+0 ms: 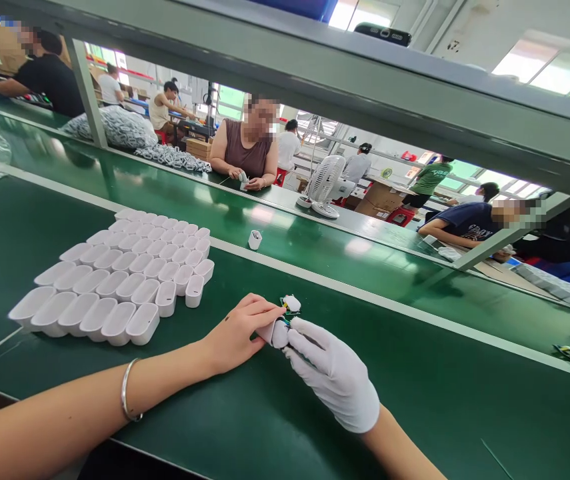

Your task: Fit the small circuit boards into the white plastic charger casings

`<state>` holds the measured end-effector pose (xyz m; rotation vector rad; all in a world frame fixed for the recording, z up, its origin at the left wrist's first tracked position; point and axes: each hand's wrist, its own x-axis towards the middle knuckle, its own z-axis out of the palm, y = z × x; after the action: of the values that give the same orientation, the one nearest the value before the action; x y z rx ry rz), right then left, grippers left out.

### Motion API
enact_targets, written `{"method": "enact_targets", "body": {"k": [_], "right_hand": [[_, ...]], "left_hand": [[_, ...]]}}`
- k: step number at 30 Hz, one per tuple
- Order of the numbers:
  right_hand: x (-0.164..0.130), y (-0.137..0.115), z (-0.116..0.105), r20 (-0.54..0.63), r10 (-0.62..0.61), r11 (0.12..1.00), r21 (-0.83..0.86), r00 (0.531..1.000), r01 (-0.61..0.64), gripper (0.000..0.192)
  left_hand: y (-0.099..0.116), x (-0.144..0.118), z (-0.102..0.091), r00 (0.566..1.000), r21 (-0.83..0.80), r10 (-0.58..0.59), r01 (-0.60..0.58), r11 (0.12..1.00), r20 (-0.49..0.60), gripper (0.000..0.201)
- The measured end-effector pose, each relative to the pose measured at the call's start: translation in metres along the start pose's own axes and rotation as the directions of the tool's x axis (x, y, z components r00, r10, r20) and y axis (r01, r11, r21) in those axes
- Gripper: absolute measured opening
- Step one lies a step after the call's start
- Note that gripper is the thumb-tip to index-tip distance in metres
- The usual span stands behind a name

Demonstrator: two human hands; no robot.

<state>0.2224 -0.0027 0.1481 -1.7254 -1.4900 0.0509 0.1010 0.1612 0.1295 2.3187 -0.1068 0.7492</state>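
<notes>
White plastic is what both hands are closing on: a small white shell is being pinched between the bare left hand and the gloved right hand, low over the green table near its middle. The shell's long axis is running roughly left to right, its far end pointing toward a little white part with coloured wires lying just beyond the fingertips. Left fingers are clamping the shell from the left, and the gloved fingers are gripping it from the right, both shut on it. A silver bracelet is sitting on the left wrist. To the left, rows of empty white shells are standing packed together. One lone white shell is resting farther off on the belt. Across it, a seated person is working.
</notes>
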Motion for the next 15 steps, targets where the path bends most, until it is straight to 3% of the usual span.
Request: {"method": "enact_targets", "body": {"k": [6,11,15], "right_hand": [[0.000,-0.006,-0.003,0.021,0.064,0.995,0.081,0.998,-0.065,0.017],[0.000,-0.004,-0.001,0.054,0.262,0.918,0.294,0.963,-0.266,0.012],[-0.009,0.005,-0.001,0.022,0.347,0.870,0.366,0.938,-0.331,0.020]], "left_hand": [[0.002,0.000,0.001,1.000,-0.001,0.022,-0.022,1.000,-0.004,0.061],[0.003,0.000,0.000,1.000,-0.006,0.026,-0.026,1.000,-0.005,0.060],[0.005,0.000,0.000,0.998,-0.004,0.057,-0.057,0.998,-0.008,0.060]]}}
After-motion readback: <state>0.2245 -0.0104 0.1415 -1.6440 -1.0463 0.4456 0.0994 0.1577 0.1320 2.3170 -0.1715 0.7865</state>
